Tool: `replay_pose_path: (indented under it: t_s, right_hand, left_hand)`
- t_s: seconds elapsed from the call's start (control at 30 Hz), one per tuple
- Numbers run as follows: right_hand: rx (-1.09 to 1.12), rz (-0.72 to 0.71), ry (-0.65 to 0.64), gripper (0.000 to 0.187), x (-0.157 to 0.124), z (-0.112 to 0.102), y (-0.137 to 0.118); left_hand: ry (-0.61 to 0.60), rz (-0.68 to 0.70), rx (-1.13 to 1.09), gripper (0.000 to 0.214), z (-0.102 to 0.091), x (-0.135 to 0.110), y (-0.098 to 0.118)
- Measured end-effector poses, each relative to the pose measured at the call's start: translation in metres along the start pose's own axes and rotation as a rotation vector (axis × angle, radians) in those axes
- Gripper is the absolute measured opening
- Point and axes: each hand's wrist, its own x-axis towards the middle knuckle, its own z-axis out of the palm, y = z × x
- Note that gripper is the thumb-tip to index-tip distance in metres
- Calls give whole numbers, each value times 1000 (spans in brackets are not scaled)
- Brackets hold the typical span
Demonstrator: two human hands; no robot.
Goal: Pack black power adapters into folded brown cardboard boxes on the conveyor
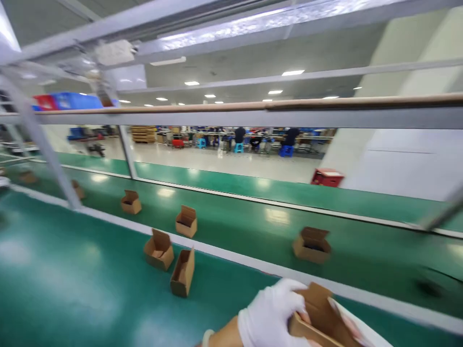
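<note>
My left hand (pixel 275 313), in a white glove with bare fingertips, grips the near left side of a small open cardboard box (pixel 318 308) at the bottom right. The box's flap stands up, and its inside looks brown. At the box's right side is my right hand (pixel 352 327), mostly cut off by the frame and smeared by motion. A white surface runs along that hand, and I cannot tell if it is glove or paper. Left of my hands, two open cardboard boxes, one (pixel 159 250) wide and one (pixel 183 273) narrow-looking, rest on the green surface.
Beyond a white rail (pixel 246 260), a green belt (pixel 231 217) carries several open boxes, including one with dark contents (pixel 312 245). A metal post (pixel 47 135) rises at left, and a beam (pixel 231 117) crosses overhead. People on stools (pixel 238 140) sit far off.
</note>
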Motion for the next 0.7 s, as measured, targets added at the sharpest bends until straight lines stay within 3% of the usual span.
replay_pose_path:
  t_s: [0.07,0.13,0.17,0.23,0.33,0.4,0.47,0.6,0.7]
  right_hand:
    - [149,79,-37,43,-6,-12,-18]
    - [639,214,-252,50,-11,-16,-39]
    - [762,245,-324,53,-12,-16,-47]
    - [821,298,-375,55,-11,-10,-53]
    - [804,503,-367,55,-8,-6,-39]
    - [826,522,-379,62,-9,-11,-28]
    - [802,471,-469,68,-8,-22,-25]
    - [341,374,-684,51,3,-43,-40]
    - [66,334,-775,34,10,-40,-52]
  left_hand:
    - [43,-6,-4,33,1,-6,9]
    - [42,-39,9,26,0,-12,16]
    - [23,-60,17,23,-2,-14,17]
    - [-13,-75,49,19,-5,-15,12]
    - [-85,-105,123,23,-7,-12,-8]
    - [-77,-133,126,30,-6,-10,-23]
    - [-57,-139,97,34,-5,-10,-33]
    - [-70,-52,40,32,-2,-12,-36]
    - [-83,5,38,31,2,-13,-29]
